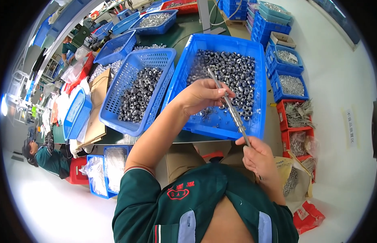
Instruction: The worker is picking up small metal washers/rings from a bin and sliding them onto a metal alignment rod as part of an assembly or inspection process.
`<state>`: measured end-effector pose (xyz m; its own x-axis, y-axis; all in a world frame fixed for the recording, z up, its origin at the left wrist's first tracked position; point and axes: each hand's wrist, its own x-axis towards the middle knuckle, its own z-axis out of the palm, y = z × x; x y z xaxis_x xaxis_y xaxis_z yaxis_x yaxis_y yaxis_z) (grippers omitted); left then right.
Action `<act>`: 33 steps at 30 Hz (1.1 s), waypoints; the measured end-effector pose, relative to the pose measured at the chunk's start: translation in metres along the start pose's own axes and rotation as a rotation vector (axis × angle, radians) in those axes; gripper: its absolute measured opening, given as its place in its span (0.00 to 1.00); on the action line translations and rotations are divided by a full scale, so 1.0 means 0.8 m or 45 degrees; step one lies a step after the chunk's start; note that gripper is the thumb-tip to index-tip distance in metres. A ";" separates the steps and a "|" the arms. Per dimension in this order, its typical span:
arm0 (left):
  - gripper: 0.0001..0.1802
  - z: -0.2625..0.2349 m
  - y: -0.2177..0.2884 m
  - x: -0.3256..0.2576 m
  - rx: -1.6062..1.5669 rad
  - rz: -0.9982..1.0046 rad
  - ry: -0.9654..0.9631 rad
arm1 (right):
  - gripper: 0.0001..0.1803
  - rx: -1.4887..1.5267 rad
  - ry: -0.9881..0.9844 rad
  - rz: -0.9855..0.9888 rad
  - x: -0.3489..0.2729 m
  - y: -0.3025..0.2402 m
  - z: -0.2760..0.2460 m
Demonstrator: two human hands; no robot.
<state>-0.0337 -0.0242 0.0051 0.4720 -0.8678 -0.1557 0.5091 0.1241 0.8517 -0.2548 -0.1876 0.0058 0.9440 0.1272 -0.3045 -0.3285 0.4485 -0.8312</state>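
Note:
A thin metal rod point(214, 77) slants across in front of me, over the near right part of a blue plastic tub point(253, 128). Several shiny ring-shaped metal parts point(236, 118) are threaded along its middle. My left hand point(206, 96) pinches the rod's upper part between thumb and fingers, above the rings. Lower down, my right hand point(259, 158) is closed around the rod's near end, whose tip shows below the fist. Inside the tub lies a heap of small, dark and silvery ring-shaped metal parts point(229, 67), with a few scattered nearer to me.
Left of the tub stands a blue perforated basket point(108, 115) with more rings. Cardboard point(95, 127) and a small blue basket point(78, 113) lie farther left. Stacked blue bins point(283, 96) and red bins point(282, 115) line the right side. A person point(51, 160) sits at far left.

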 end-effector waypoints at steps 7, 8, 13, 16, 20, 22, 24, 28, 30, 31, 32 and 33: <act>0.11 0.020 -0.007 -0.004 0.136 -0.029 -0.059 | 0.13 -0.024 -0.005 -0.007 0.007 0.000 -0.002; 0.13 0.021 -0.007 -0.004 0.163 -0.039 -0.058 | 0.13 -0.019 -0.005 0.005 0.008 0.000 -0.002; 0.25 -0.001 0.010 -0.011 0.436 0.005 0.152 | 0.13 -0.002 0.022 -0.021 0.006 0.004 -0.007; 0.17 -0.019 0.019 -0.007 1.080 0.119 0.319 | 0.14 -0.073 0.124 -0.057 0.000 0.006 -0.013; 0.11 -0.033 0.007 0.005 1.994 0.041 0.112 | 0.14 -0.031 0.133 -0.050 -0.003 0.012 -0.021; 0.12 -0.033 -0.007 0.013 2.253 -0.070 0.028 | 0.14 -0.033 0.145 -0.038 -0.002 0.013 -0.022; 0.15 -0.031 -0.018 0.016 2.448 -0.164 -0.034 | 0.14 -0.032 0.150 -0.028 -0.003 0.013 -0.022; 0.15 -0.028 -0.030 0.022 2.554 -0.282 -0.098 | 0.14 -0.048 0.148 -0.011 -0.002 0.010 -0.024; 0.14 -0.033 -0.035 0.020 2.617 -0.165 -0.096 | 0.14 -0.035 0.131 0.003 -0.002 0.010 -0.026; 0.14 -0.035 -0.036 0.020 2.620 -0.168 -0.100 | 0.14 -0.021 0.109 -0.011 -0.001 0.011 -0.027; 0.13 -0.036 -0.036 0.020 2.617 -0.111 -0.110 | 0.14 -0.008 0.086 -0.025 -0.001 0.012 -0.028; 0.12 -0.038 -0.035 0.020 2.614 -0.054 -0.120 | 0.14 -0.004 0.084 -0.028 -0.002 0.012 -0.029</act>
<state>-0.0188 -0.0272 -0.0364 0.4191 -0.8802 -0.2228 -0.8958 -0.4409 0.0564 -0.2599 -0.2037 -0.0124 0.9468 0.0585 -0.3163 -0.3081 0.4474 -0.8396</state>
